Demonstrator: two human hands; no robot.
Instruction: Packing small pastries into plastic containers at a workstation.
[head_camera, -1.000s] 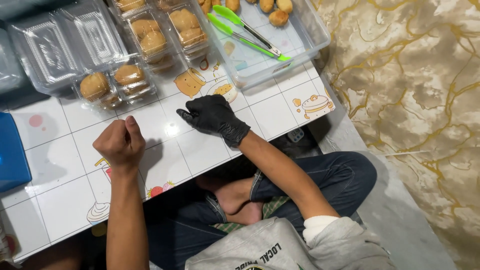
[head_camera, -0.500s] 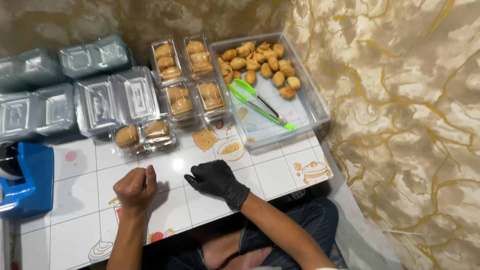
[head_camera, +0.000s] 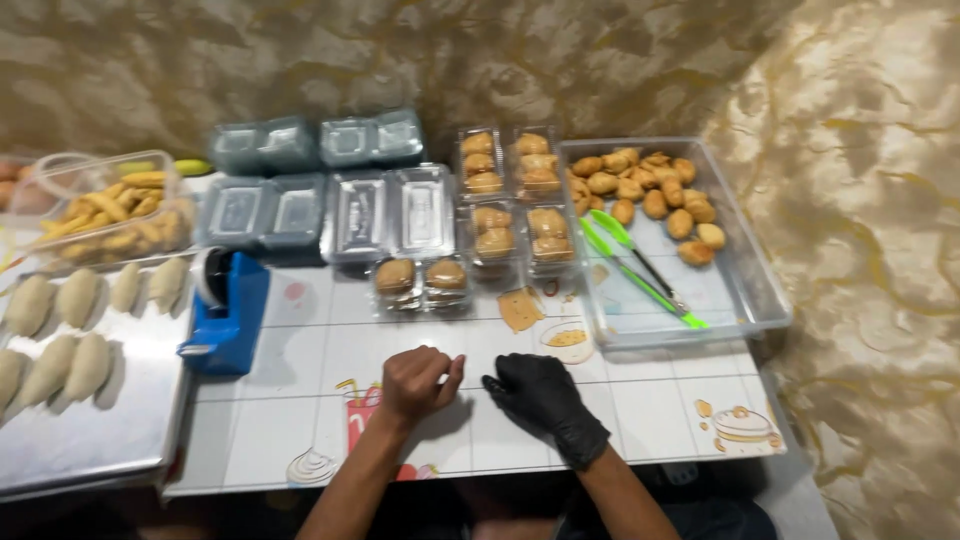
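The bare left hand (head_camera: 418, 382) is seen resting on the white tiled table (head_camera: 300, 360), fingers curled loosely together with the thumb raised; nothing is seen held in it. The black-gloved right hand (head_camera: 543, 395) is laid flat on the table just to the right of the left hand, fingers close together and pointing toward it, gripping nothing.

Positions are noted relative to the blue tape dispenser (head_camera: 228, 310), which stands at the table's left edge. Both hands are found to its right and slightly nearer the camera. A small two-cell clear box of pastries (head_camera: 421, 279) is placed to the dispenser's right, directly beyond the left hand (closest item to it, not touched). Further filled boxes (head_camera: 512, 200) are stacked beyond and right of that. Empty clear boxes (head_camera: 330, 200) are grouped just behind the dispenser. Far to its right, a clear tub (head_camera: 740, 300) is recorded, holding loose pastries (head_camera: 650, 190) and green tongs (head_camera: 640, 272). To the dispenser's left, a metal tray (head_camera: 100, 440) carries pale uncooked dumplings (head_camera: 60, 330).
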